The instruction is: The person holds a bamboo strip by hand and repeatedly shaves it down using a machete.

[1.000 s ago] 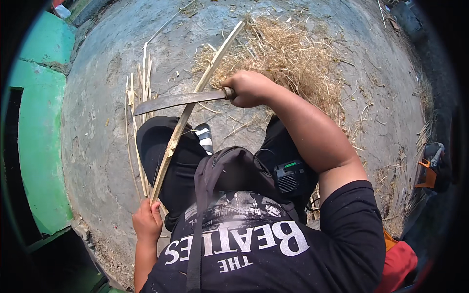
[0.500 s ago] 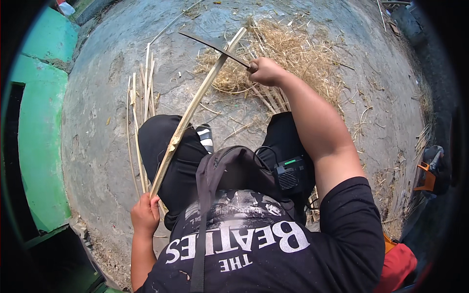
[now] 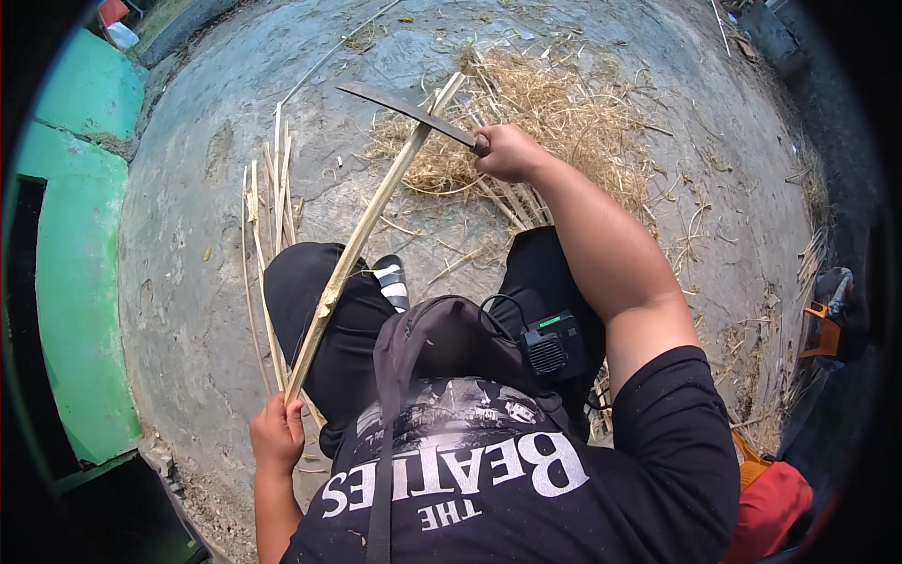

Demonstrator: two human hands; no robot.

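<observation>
My left hand [image 3: 277,430] is closed around the near end of a long pale bamboo strip [image 3: 362,235], which slants up and away to the right across my left thigh. A knotty node shows partway along it. My right hand [image 3: 510,153] grips the short wooden handle of a machete [image 3: 399,103]. The long dark blade points left and lies across the strip near its far end, seemingly touching it. Beside my left leg, several thin split bamboo strips [image 3: 280,188] stretch out over the ground.
A heap of curly bamboo shavings [image 3: 573,122] covers the ground ahead on the right, with more strips under its near edge. A green wall [image 3: 80,282] stands at the left. An orange object [image 3: 822,334] and a red cloth-like thing [image 3: 770,503] lie at the right. A black boxy device [image 3: 552,346] rests on my right thigh.
The machete has slid slightly nearer along the strip, and its blade has turned so more of its flat side shows. The left hand still holds the strip's near end.
</observation>
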